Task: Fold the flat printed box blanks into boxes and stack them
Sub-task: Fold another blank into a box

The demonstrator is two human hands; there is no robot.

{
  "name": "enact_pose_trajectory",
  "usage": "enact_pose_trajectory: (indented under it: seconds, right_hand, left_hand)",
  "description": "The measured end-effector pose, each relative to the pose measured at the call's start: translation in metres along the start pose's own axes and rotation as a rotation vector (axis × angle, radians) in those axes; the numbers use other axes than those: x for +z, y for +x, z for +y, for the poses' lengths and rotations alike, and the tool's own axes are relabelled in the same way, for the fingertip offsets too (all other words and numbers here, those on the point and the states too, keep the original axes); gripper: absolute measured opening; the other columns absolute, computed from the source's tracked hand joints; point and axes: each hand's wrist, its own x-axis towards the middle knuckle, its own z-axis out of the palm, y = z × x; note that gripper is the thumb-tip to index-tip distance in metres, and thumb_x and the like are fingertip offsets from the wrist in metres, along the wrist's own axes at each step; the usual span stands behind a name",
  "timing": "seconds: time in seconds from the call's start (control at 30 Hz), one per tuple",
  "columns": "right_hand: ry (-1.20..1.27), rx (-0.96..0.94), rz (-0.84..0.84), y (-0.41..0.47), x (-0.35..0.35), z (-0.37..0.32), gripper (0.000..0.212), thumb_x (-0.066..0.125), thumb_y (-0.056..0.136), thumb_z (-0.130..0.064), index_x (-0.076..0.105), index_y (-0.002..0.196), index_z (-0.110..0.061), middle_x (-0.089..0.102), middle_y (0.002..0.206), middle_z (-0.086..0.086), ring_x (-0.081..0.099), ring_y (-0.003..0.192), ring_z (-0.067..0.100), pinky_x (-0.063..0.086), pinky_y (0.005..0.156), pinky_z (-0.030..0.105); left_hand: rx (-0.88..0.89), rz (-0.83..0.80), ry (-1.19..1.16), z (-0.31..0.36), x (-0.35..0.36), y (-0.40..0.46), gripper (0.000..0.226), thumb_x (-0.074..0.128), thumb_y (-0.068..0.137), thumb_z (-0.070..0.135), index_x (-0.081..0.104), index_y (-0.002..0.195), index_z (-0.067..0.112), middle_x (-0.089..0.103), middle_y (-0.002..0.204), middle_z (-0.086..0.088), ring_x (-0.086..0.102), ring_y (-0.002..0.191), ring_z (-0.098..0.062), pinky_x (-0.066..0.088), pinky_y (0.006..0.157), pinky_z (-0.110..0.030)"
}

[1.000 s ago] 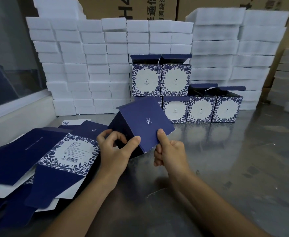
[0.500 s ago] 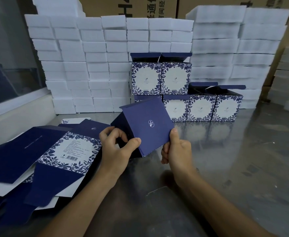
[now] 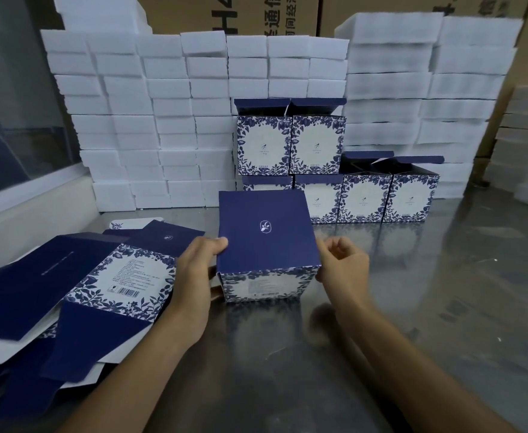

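A folded box (image 3: 267, 242) with a navy top face and blue floral sides sits between my hands, just above the metal table (image 3: 443, 307). My left hand (image 3: 194, 276) grips its left side, thumb on the top face. My right hand (image 3: 342, 267) touches the right side with curled fingers. Flat navy and floral box blanks (image 3: 84, 285) lie in a loose pile at the left. Finished boxes (image 3: 365, 195) stand in a row behind, and two more (image 3: 290, 145) are stacked on top of that row.
Walls of white foam blocks (image 3: 162, 120) fill the back and right. Brown cartons (image 3: 231, 14) stand behind them. A white ledge and window (image 3: 22, 120) run along the left.
The box has turned from tilted on its corner to square, with its navy face up and a floral side facing me. Both hands shifted to its left and right sides.
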Motion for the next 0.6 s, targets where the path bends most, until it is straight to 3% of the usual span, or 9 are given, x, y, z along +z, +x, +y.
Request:
enact_pose_trajectory:
  seconds: [0.03,0.1,0.13,0.2,0.23,0.33,0.43,0.6]
  right_hand:
    - [0.009,-0.002,-0.036,-0.001,0.001,0.0,0.031,0.074,0.087,-0.037,0.06,0.083,-0.009,0.062,0.071,0.005,0.053,0.06,0.012,0.044,0.06,0.029]
    - [0.078,0.035,-0.107,-0.003,0.001,-0.003,0.062,0.074,0.072,-0.053,0.06,0.118,-0.014,0.067,0.1,0.008,0.063,0.075,0.011,0.049,0.065,0.023]
    - [0.13,0.059,-0.138,-0.002,0.001,-0.004,0.078,0.074,0.064,-0.056,0.055,0.13,-0.018,0.065,0.112,0.006,0.068,0.081,0.007,0.052,0.066,0.018]
    - [0.239,0.102,-0.226,-0.001,-0.003,-0.007,0.099,0.078,0.055,-0.056,0.043,0.143,-0.03,0.061,0.127,0.003,0.072,0.093,0.006,0.056,0.069,0.019]
    - [0.28,0.13,-0.273,-0.002,-0.004,-0.009,0.104,0.08,0.053,-0.056,0.04,0.146,-0.036,0.06,0.132,0.001,0.073,0.097,0.009,0.058,0.07,0.022]
    - [0.322,0.166,-0.349,-0.004,-0.004,-0.01,0.098,0.083,0.052,-0.058,0.045,0.141,-0.043,0.061,0.134,-0.003,0.072,0.105,0.017,0.06,0.077,0.031]
    - [0.281,0.08,-0.318,-0.005,-0.002,-0.01,0.08,0.09,0.052,-0.058,0.056,0.122,-0.038,0.068,0.123,0.0,0.073,0.1,0.018,0.06,0.078,0.031]
    - [0.022,-0.115,-0.242,-0.01,0.002,-0.013,0.065,0.09,0.058,-0.054,0.051,0.104,-0.03,0.065,0.105,-0.006,0.067,0.087,0.005,0.057,0.074,0.024]
  left_hand:
    - [-0.012,-0.016,-0.013,0.0,0.0,0.0,0.034,0.065,0.057,0.053,0.064,0.079,0.026,0.074,0.093,-0.003,0.069,0.087,-0.023,0.049,0.084,-0.05]
    - [-0.05,-0.019,-0.077,-0.001,0.0,0.0,0.038,0.064,0.061,0.052,0.066,0.087,0.024,0.075,0.096,-0.004,0.07,0.087,-0.023,0.054,0.084,-0.053]
    - [-0.054,-0.013,-0.12,-0.002,0.0,-0.001,0.035,0.064,0.066,0.049,0.067,0.088,0.023,0.075,0.095,-0.005,0.072,0.085,-0.021,0.059,0.077,-0.05]
    - [-0.03,-0.006,-0.181,-0.003,0.001,-0.001,0.02,0.057,0.083,0.04,0.071,0.079,0.026,0.075,0.09,-0.005,0.073,0.078,-0.018,0.059,0.059,-0.038]
    - [-0.024,0.003,-0.193,-0.005,0.002,0.0,0.026,0.053,0.09,0.035,0.073,0.074,0.028,0.075,0.088,-0.005,0.073,0.076,-0.018,0.058,0.057,-0.036]
    - [-0.012,0.035,-0.165,-0.006,0.003,0.003,0.033,0.049,0.097,0.031,0.073,0.074,0.03,0.075,0.087,-0.003,0.072,0.076,-0.016,0.059,0.063,-0.039]
    - [0.05,0.105,-0.065,-0.003,0.005,0.005,0.031,0.05,0.1,0.031,0.07,0.077,0.031,0.073,0.084,0.002,0.069,0.074,-0.011,0.06,0.067,-0.04]
    - [0.209,0.427,0.036,0.001,0.005,0.007,0.009,0.062,0.095,0.029,0.063,0.086,0.03,0.066,0.088,0.007,0.063,0.075,-0.002,0.049,0.052,-0.014]
